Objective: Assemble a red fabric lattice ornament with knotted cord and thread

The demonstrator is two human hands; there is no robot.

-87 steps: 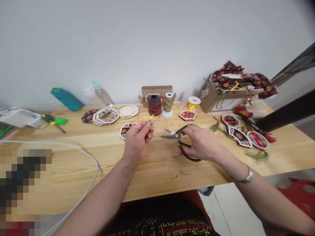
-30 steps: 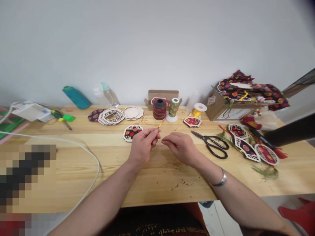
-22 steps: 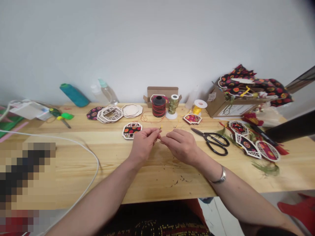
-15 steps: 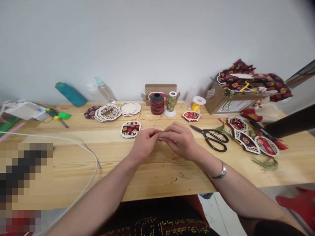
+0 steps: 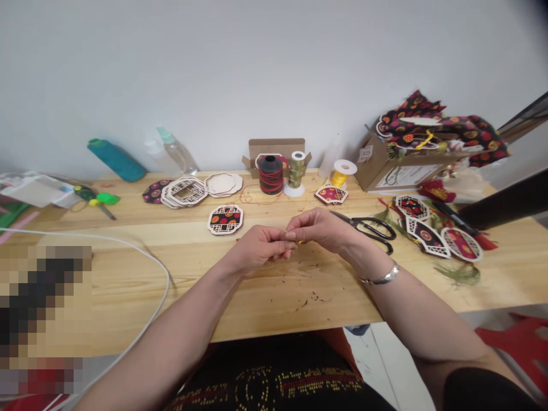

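Yellow thin thread (image 5: 301, 242) peeks at the centre of the frame from between the left hand (image 5: 265, 249) and right hand (image 5: 319, 230), whose fingertips press together pinching it, while at upper right a brown cardboard box (image 5: 379, 162) bears a small white label (image 5: 365, 153) ending in "025" and a larger illegible one.

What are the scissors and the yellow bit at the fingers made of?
Scissors: dull dark grey blades, probably steel; black handles with glossy highlights, perhaps plastic coated. Yellow bit: possibly cord, coloured like the spooled thread; mostly hidden, finish unclear.
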